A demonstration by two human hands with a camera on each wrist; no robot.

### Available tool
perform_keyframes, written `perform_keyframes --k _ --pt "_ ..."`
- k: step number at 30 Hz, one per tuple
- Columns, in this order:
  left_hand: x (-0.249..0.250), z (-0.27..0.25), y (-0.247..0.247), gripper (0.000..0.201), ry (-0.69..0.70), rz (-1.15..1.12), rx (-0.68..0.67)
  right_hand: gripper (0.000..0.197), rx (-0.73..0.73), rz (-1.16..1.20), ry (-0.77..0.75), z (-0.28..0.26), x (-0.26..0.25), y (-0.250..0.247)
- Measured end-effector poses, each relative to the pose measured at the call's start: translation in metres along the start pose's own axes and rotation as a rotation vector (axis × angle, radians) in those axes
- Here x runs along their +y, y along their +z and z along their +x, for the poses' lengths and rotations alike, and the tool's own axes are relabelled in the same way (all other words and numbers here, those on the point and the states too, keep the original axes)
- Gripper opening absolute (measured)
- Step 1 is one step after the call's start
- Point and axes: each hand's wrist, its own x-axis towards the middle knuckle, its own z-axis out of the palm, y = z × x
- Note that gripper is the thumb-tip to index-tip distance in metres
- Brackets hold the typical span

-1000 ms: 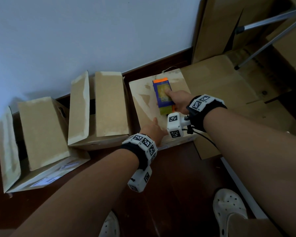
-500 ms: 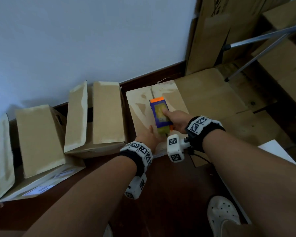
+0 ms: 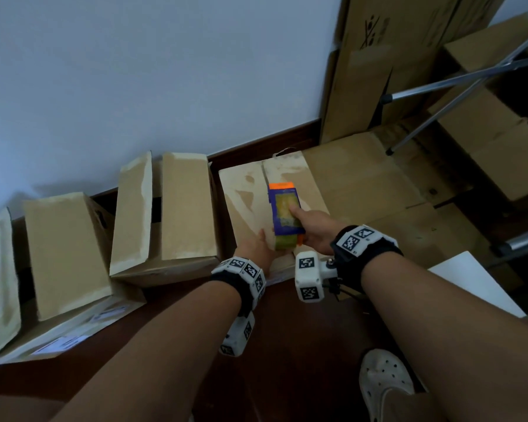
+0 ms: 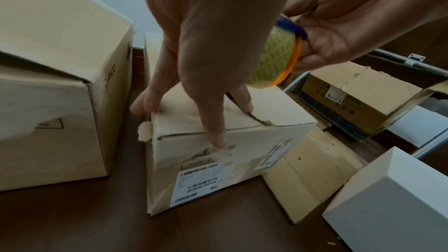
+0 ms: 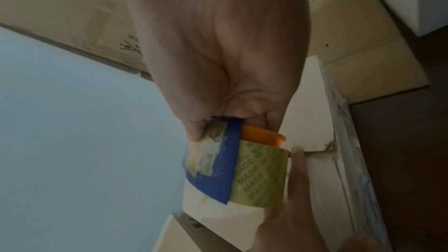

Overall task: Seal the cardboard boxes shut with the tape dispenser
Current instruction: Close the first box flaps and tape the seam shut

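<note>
Both hands are at the closed box [image 3: 250,205]: tape dispenser [image 3: 284,214], clasped by the right hand [image 3: 314,231], is laid lengthwise along its seam; the left hand [image 3: 256,249], fingers spread, is pressed on its near edge.

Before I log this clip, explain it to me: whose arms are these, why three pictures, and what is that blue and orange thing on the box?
No machine here: a person works with bare hands, wearing cameras on the head and on both wrists. The wide picture is the head view; the close ones look along each hand. The right hand grips a blue and orange tape dispenser loaded with yellowish printed tape, set on the closed brown cardboard box. The left hand rests straight fingers on that box's near edge. Two more brown cardboard boxes with open flaps stand to the left on the dark wooden floor, untaped.
</note>
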Motion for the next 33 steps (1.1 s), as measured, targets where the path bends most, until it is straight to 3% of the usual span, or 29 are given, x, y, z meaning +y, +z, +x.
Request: perform_keyframes --k 5,8,12,16,20,25,31,33 --pt "-0.001 0.001 0.006 0.065 -0.078 -0.064 0.073 0.045 0.009 -0.031 -0.016 -0.010 -0.005 0.000" --pt "-0.010 0.007 0.011 0.074 -0.085 -0.029 0.088 0.044 -0.021 -0.055 0.027 -0.018 0.005 -0.004" --pt "-0.017 0.013 0.013 0.072 0.059 0.133 0.059 0.052 -0.039 -0.156 0.084 -0.027 0.030 -0.016" --pt "-0.017 0.013 0.013 0.069 0.087 0.205 0.065 0.046 -0.046 -0.145 0.063 -0.033 0.034 -0.014" --pt "-0.018 0.020 0.015 0.073 0.066 0.209 0.057 0.070 -0.051 -0.377 0.097 -0.036 0.060 -0.025" --pt "-0.016 0.022 0.015 0.092 0.012 0.185 0.049 0.070 -0.031 -0.347 0.125 -0.036 0.088 -0.041" --pt "-0.015 0.025 0.017 0.094 0.004 0.192 0.037 0.069 -0.022 -0.290 0.084 -0.046 0.090 -0.038" --pt "-0.016 0.028 0.020 0.095 0.010 0.188 0.037 0.079 -0.016 -0.315 0.089 -0.046 0.092 -0.042"
